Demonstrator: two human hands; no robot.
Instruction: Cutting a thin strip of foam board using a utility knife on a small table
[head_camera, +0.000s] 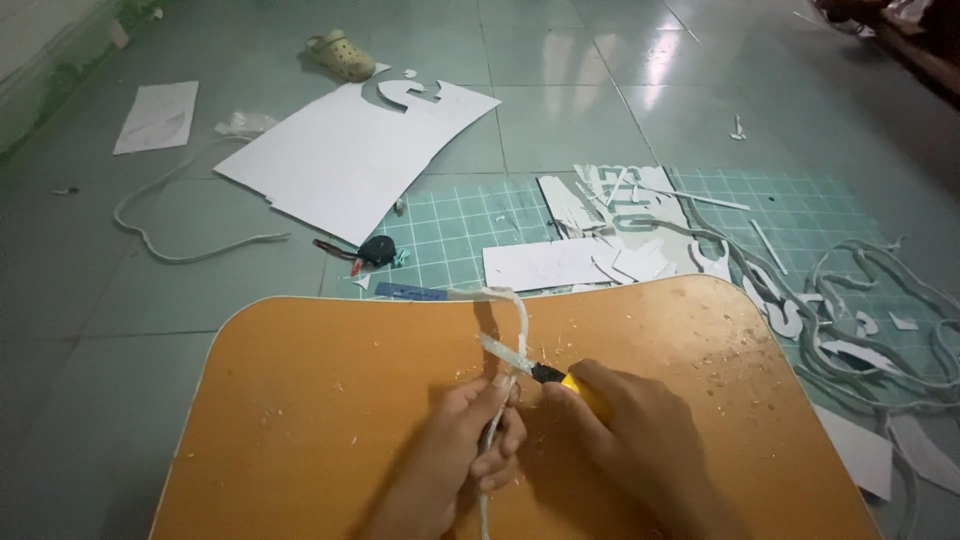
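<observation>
The pale green tiled floor (560, 110) fills most of the view, its far corners cut off by the frame. On it lies a green cutting mat (460, 225) with a white grid, partly hidden under white scraps and the near desk. A large white foam sheet (345, 160) with a curved shape cut out of its far edge lies across the mat's left corner, and a smaller white sheet (155, 117) lies well apart to the left. The orange wooden desk (320, 400) takes up the lower half of the picture, speckled with small shavings; its near edge runs out of the frame. To the right a tangle of long white offcut strips (880, 300) spreads over mat and floor. A beige clog (342, 54) rests on the floor at the top. On the desk, the left hand (470, 440) is clenched around a thin white strip (512, 330), which loops up beyond the far edge of the desk and runs down under the hand; its lower end is cut off by the frame. The right hand (640, 430) is closed on a yellow utility knife (575, 385), whose body is mostly hidden under the fingers, with the dark tip touching the strip just beside the left fingers (500, 460). A small black tape measure (378, 250) lies on the mat edge; its details are hard to make out.
</observation>
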